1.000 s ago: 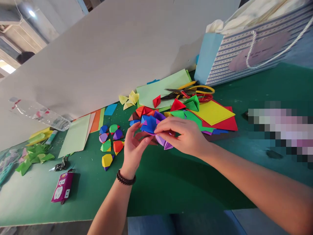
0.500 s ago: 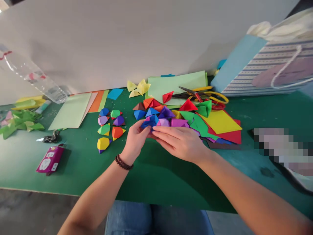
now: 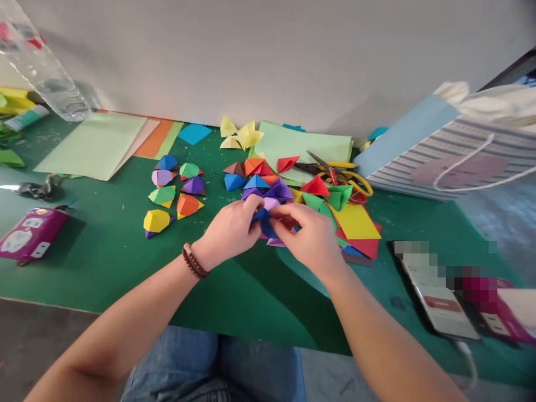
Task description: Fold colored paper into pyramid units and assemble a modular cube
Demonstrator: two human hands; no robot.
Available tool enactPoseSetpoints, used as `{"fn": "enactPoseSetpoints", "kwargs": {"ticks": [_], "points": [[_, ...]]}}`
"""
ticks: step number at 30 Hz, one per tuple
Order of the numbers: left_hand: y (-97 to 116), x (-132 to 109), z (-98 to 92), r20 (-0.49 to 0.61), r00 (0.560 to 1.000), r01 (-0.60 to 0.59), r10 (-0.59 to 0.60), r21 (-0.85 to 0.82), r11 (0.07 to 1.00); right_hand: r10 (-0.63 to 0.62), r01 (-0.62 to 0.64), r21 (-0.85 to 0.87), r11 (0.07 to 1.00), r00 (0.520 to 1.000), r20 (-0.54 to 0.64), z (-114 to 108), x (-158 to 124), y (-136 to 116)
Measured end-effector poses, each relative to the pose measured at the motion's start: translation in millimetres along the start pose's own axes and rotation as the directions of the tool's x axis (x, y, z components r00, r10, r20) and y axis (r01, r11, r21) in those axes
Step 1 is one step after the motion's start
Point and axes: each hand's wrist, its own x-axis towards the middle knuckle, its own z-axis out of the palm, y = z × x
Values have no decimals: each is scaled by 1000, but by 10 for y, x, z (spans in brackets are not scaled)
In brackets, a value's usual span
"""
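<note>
Both hands meet over the middle of the green table on a folded blue paper piece [image 3: 264, 222]. My left hand [image 3: 234, 226] pinches its left side between thumb and fingers. On the other side, the fingertips of my right hand [image 3: 312, 237] are closed on its right edge; the fingers partly hide it. Just beyond lies a cluster of folded paper pieces, among them a purple one [image 3: 280, 190], a blue one [image 3: 256, 182] and a red one [image 3: 316, 186]. To the left sit several two-coloured paper shapes, such as a yellow and purple one [image 3: 157, 222].
Scissors [image 3: 330, 167] lie behind the cluster by pale green sheets [image 3: 307, 142]. A striped paper bag [image 3: 452, 151] and a phone [image 3: 435, 296] are at right. At left are a plastic bottle [image 3: 50, 72], paper sheets [image 3: 92, 148] and a magenta case [image 3: 33, 234].
My right hand has gone from flat, extended fingers to a pinch on the blue paper. The piece has come slightly nearer to me, and the view has swung to the right.
</note>
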Motion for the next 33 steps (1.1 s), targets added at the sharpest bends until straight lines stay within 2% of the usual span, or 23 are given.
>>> {"fn": "enactPoseSetpoints", "kwargs": {"ticks": [2,4,6,7,9,12,15,17,26,30,33], "points": [[7,12,19,-44,988,135,-149,-239,962,77,-76,26,997,995,-68,13,-16,-8],[5,25,53,-19,959,236,-283,-503,831,159,-152,62,986,979,-127,25,-21,-14],[-5,35,91,7,936,272,-351,-645,714,221,-209,99,973,967,-125,38,-17,-14],[-10,37,106,3,930,276,-368,-666,693,242,-230,117,966,964,-106,45,-14,-12],[-14,37,118,-23,925,276,-379,-642,715,256,-246,147,958,966,-49,57,-7,-8],[6,21,101,-32,939,275,-343,-529,803,229,-227,183,957,973,13,62,3,-1],[37,4,83,-12,958,259,-287,-399,880,195,-199,202,959,980,39,57,11,8],[44,-1,85,-1,962,253,-273,-368,895,165,-170,183,968,985,42,55,12,20],[-25,15,125,67,946,305,-316,-501,810,66,-67,55,996,997,30,68,-14,63],[-28,25,145,63,951,281,-302,-585,761,78,-79,65,995,997,13,64,-3,51],[-25,29,152,48,956,254,-288,-626,738,134,-134,122,983,991,7,77,9,61]]}}
